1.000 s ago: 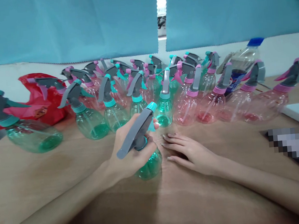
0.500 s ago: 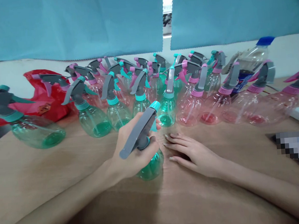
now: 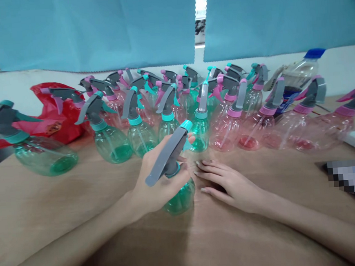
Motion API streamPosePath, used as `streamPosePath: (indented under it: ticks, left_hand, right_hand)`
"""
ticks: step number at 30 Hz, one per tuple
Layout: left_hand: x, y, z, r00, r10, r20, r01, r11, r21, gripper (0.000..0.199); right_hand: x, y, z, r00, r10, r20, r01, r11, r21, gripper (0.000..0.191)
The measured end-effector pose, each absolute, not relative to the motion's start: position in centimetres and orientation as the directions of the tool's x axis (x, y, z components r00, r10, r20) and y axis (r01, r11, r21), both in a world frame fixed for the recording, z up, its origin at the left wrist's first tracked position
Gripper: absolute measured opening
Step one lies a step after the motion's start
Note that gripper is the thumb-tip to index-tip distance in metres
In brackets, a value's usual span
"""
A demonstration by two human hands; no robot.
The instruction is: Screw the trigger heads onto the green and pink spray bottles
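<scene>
My left hand is wrapped round the neck of a green spray bottle at the middle of the table. The bottle has a grey and teal spray head, and some of its trigger is hidden behind the fingers. Flat on the wood, just right of that bottle, lies my right hand, its fingers stretched out and nothing in it. A front row of spray bottles stands beyond the hands, among them a green one and a pink one.
Several more spray bottles crowd behind the front row. A red plastic bag lies at the back left. A large clear bottle with a blue cap stands at the back right, a phone-like dark-edged object at the right edge. Blue cloth hangs behind.
My left hand and the spray bottle have shifted very slightly right, with the fingers moving a little around the trigger. My right hand stays flat on the table.
</scene>
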State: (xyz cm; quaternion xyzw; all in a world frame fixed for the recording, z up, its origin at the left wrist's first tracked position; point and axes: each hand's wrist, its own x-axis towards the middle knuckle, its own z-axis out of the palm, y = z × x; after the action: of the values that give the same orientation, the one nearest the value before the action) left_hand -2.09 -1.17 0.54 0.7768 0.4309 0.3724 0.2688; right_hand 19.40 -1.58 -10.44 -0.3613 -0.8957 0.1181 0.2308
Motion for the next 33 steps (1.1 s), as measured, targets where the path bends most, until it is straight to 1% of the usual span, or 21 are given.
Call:
streamPosePath:
  ticks: [13, 18, 22, 26, 33]
  left_hand:
    - [-2.1, -1.2, 0.3, 0.335, 0.892, 0.303, 0.472, -0.437, 0.766, 0.054]
    - [-2.2, -1.2, 0.4, 0.305, 0.899, 0.314, 0.482, -0.431, 0.763, 0.046]
    - [-2.1, -1.3, 0.7, 0.306, 0.895, 0.325, 0.488, -0.441, 0.753, 0.050]
    - [-2.0, -1.4, 1.1, 0.311, 0.898, 0.311, 0.520, -0.434, 0.735, 0.048]
    - [-1.8, -1.3, 1.3, 0.323, 0.896, 0.306, 0.521, -0.438, 0.733, 0.046]
  right_hand:
    - [19.3, -1.6, -10.3, -0.635, 0.701, 0.324, 0.591, 0.711, -0.381, 0.041]
    - [19.3, -1.5, -10.3, -0.646, 0.693, 0.320, 0.588, 0.719, -0.371, 0.042]
    - [19.4, -1.4, -10.3, -0.641, 0.694, 0.327, 0.589, 0.719, -0.370, 0.043]
    - [19.4, -1.4, -10.2, -0.647, 0.687, 0.331, 0.581, 0.725, -0.370, 0.043]
    - [19.4, -1.4, -9.9, -0.646, 0.691, 0.325, 0.574, 0.720, -0.391, 0.041]
